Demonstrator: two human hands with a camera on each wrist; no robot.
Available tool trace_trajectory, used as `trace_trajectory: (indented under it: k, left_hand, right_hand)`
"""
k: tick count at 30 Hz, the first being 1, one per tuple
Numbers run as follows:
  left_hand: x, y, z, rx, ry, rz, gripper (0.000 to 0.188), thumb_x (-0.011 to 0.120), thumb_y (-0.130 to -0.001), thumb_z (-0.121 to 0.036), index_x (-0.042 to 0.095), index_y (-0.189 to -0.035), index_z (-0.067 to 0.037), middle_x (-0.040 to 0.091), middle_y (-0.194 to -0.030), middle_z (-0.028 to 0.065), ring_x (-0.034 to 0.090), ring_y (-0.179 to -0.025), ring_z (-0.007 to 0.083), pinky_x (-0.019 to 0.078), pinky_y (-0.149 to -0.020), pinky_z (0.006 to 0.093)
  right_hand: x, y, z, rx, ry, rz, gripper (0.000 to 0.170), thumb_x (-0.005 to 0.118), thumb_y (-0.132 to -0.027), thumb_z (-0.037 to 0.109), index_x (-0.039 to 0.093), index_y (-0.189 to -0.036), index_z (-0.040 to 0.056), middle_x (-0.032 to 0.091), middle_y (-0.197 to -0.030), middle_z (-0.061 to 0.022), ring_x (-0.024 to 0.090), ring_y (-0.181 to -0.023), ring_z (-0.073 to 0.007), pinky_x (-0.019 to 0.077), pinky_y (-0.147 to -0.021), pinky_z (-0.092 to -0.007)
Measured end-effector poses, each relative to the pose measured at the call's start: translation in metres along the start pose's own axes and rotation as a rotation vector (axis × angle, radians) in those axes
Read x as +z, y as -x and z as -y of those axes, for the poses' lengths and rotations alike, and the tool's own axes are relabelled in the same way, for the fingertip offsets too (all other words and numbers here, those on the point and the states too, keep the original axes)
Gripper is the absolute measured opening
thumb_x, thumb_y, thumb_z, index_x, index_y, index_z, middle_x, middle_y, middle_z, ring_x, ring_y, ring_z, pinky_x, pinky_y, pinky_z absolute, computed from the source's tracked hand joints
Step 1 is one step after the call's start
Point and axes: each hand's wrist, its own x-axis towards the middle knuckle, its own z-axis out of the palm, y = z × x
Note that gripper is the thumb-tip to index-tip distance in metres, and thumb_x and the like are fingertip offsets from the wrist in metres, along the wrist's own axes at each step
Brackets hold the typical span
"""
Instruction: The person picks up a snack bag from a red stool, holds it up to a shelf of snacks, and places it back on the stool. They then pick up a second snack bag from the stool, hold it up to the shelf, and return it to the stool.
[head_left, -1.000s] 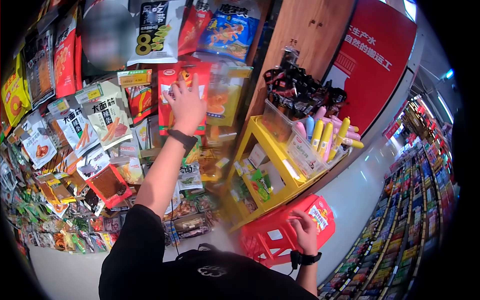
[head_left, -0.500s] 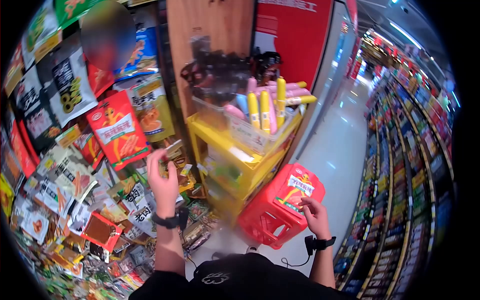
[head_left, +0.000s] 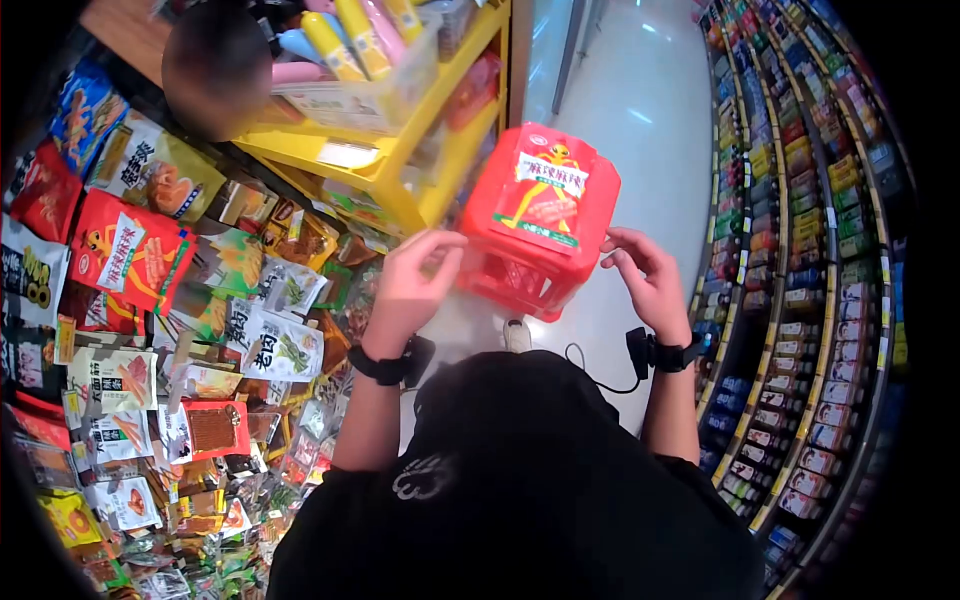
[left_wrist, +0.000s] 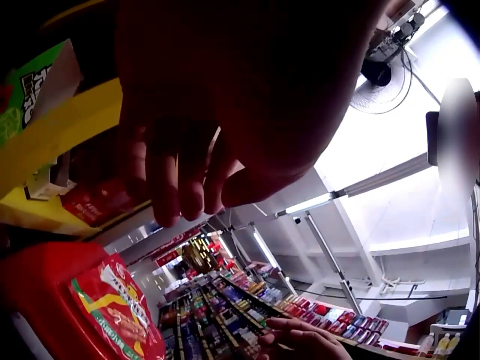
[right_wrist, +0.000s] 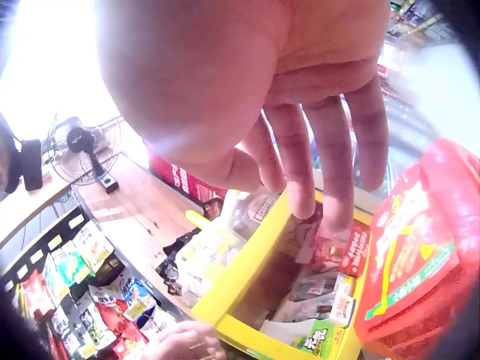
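A red snack packet [head_left: 541, 190] lies flat on top of a red plastic stool [head_left: 592, 240], its printed side up. Left of the stool is my left hand [head_left: 412, 285], fingers bent loosely with nothing in them. On the other side my right hand [head_left: 650, 278] hovers by the stool's edge, also holding nothing. From the left wrist, the packet [left_wrist: 120, 311] shows below my hanging fingers [left_wrist: 191, 180]. In the right wrist view, the fingers [right_wrist: 330, 157] hang relaxed, left of the packet [right_wrist: 412, 247].
Many hanging snack bags [head_left: 115, 400] fill the left side, including another red packet [head_left: 130, 250]. A yellow shelf unit [head_left: 375, 175] beside the stool bears a clear bin [head_left: 345, 105] of coloured tubes. Long shelves [head_left: 800, 320] of goods run along the right.
My left hand has come away from the hanging red packet, down to the stool's left side. The head view has turned down towards the stool. My right hand stays beside the stool.
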Motion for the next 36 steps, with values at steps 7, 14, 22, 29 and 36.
trace_trajectory:
  k: [7, 14, 22, 29, 36]
  left_hand:
    - [0.049, -0.029, 0.028, -0.197, 0.084, 0.191, 0.022, 0.065, -0.099, -0.008, 0.067, -0.118, 0.003, 0.072, -0.108, 0.0064, 0.067, -0.098, 0.0106, 0.0524, -0.087, 0.0261]
    - [0.096, -0.063, 0.084, -0.174, -0.230, 0.103, 0.047, 0.070, -0.095, -0.013, 0.055, -0.137, 0.002, 0.067, -0.125, 0.0161, 0.067, -0.109, 0.0206, 0.0527, -0.094, 0.0319]
    - [0.130, -0.085, 0.148, -0.358, -0.241, 0.024, 0.058, 0.072, -0.095, -0.019, 0.049, -0.139, 0.010, 0.069, -0.121, 0.0184, 0.069, -0.104, 0.0214, 0.0547, -0.091, 0.0314]
    - [0.129, -0.077, 0.130, -0.431, 0.193, 0.056, 0.032, 0.071, -0.097, -0.017, 0.065, -0.117, 0.008, 0.073, -0.097, 0.0070, 0.068, -0.089, 0.0113, 0.0537, -0.080, 0.0258]
    - [0.130, -0.060, 0.041, -0.400, 0.311, -0.059, 0.028, 0.066, -0.101, -0.010, 0.060, -0.123, 0.006, 0.069, -0.109, 0.0077, 0.066, -0.103, 0.0117, 0.0538, -0.088, 0.0255]
  right_hand:
    - [-0.021, 0.004, -0.046, 0.091, 0.014, -0.016, 0.029, 0.059, -0.100, 0.007, 0.064, -0.127, -0.0040, 0.076, -0.104, -0.0100, 0.073, -0.091, -0.0155, 0.0560, -0.085, -0.0305]
    - [-0.022, -0.007, -0.105, 0.262, -0.203, 0.072, 0.035, 0.059, -0.100, 0.007, 0.059, -0.133, -0.0048, 0.072, -0.119, -0.0127, 0.073, -0.092, -0.0160, 0.0559, -0.083, -0.0301]
    - [-0.002, -0.037, -0.140, 0.434, -0.481, 0.104, 0.045, 0.052, -0.103, 0.010, 0.046, -0.146, -0.0027, 0.061, -0.138, -0.0167, 0.075, -0.091, -0.0193, 0.0584, -0.081, -0.0295]
    - [-0.005, -0.054, -0.162, 0.552, -0.628, 0.057, 0.041, 0.058, -0.102, 0.015, 0.053, -0.139, -0.0027, 0.070, -0.117, -0.0123, 0.073, -0.086, -0.0157, 0.0588, -0.082, -0.0311]
    - [-0.014, -0.059, -0.136, 0.430, -0.587, 0.135, 0.040, 0.067, -0.099, 0.011, 0.059, -0.133, -0.0084, 0.073, -0.117, -0.0119, 0.071, -0.100, -0.0146, 0.0574, -0.087, -0.0297]
